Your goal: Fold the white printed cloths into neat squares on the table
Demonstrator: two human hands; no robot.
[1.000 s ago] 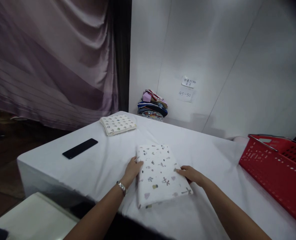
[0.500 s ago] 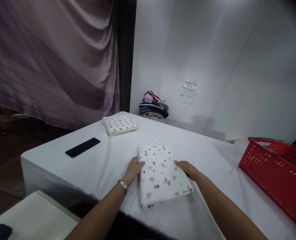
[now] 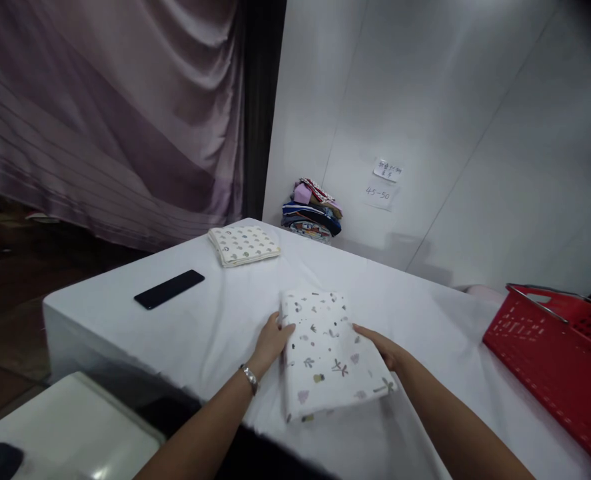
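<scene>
A folded white cloth with small coloured prints (image 3: 328, 350) lies on the white-covered table (image 3: 215, 320) in front of me. My left hand (image 3: 271, 340) grips its left edge, thumb on top and fingers tucked at the side. My right hand (image 3: 382, 347) holds the right edge, with its fingers partly under the fold. A watch sits on my left wrist.
A second folded patterned cloth (image 3: 244, 244) lies at the far left of the table, with a black phone (image 3: 169, 289) nearer the left edge. A pile of coloured fabrics (image 3: 311, 213) rests against the wall. A red basket (image 3: 558, 360) stands at the right.
Both hands have slid a little along the cloth's edges and closed on them. The view has shifted slightly to the left.
</scene>
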